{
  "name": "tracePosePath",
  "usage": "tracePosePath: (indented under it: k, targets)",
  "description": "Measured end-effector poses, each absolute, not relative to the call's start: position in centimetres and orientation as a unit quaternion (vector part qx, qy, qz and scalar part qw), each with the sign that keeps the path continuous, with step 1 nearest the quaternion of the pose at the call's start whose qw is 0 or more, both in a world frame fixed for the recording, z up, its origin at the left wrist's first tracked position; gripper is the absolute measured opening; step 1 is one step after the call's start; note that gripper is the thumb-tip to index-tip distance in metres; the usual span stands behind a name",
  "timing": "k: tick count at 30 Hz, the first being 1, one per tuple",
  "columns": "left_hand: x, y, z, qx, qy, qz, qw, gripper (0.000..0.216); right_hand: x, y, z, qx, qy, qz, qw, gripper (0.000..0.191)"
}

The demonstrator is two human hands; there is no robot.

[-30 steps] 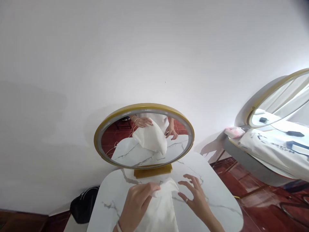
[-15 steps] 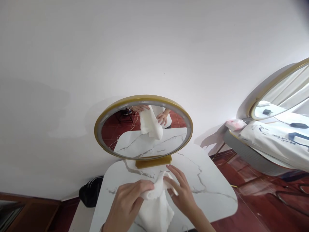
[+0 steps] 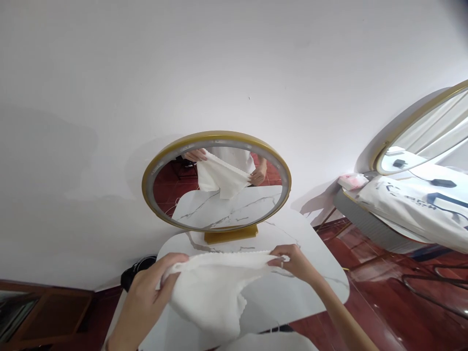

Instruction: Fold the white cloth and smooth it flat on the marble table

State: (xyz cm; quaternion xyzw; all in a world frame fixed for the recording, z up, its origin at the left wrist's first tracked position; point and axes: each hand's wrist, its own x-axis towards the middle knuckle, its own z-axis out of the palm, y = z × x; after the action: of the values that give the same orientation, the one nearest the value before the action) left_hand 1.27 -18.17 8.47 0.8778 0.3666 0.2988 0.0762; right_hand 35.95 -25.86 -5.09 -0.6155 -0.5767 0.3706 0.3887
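A white cloth hangs stretched between my two hands above a white marble table. My left hand pinches its left corner, fingers closed on the fabric. My right hand, with a ring on one finger, grips the right corner. The cloth's top edge runs nearly level and the rest sags below it. Behind the cloth stands a round gold-framed mirror on a gold base; the glass reflects both hands and the cloth.
A white wall fills the background. A black bag lies on the red-brown floor left of the table. At the right stands another gold-rimmed mirror above a surface holding a white printed bag and a pink packet.
My hands have moved apart and spread the bunched cloth out wide; one second ago the right hand was open beside it, now it grips a corner. The view has tilted down slightly.
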Motion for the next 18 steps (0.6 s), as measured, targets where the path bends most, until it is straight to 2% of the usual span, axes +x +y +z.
tracePosePath:
  k: [3,9,13,18]
  targets:
    - [0.4,-17.9,8.0,0.866,0.405,0.287,0.061,0.024,37.7,-26.5,-2.3,-0.606,-0.565,0.380,0.411,0.033]
    - [0.4,-17.4,7.8,0.884,0.370,0.282,0.046,0.022,40.0,-27.7,3.0,-0.582,-0.584,0.382,0.417,0.034]
    - [1.1,-16.9,7.6,0.892,0.348,0.281,0.055,0.021,41.2,-28.0,3.4,-0.608,-0.560,0.310,0.469,0.027]
    - [3.1,-16.0,7.0,0.906,0.313,0.266,0.102,0.023,42.8,-28.6,3.3,-0.646,-0.504,0.245,0.518,0.029]
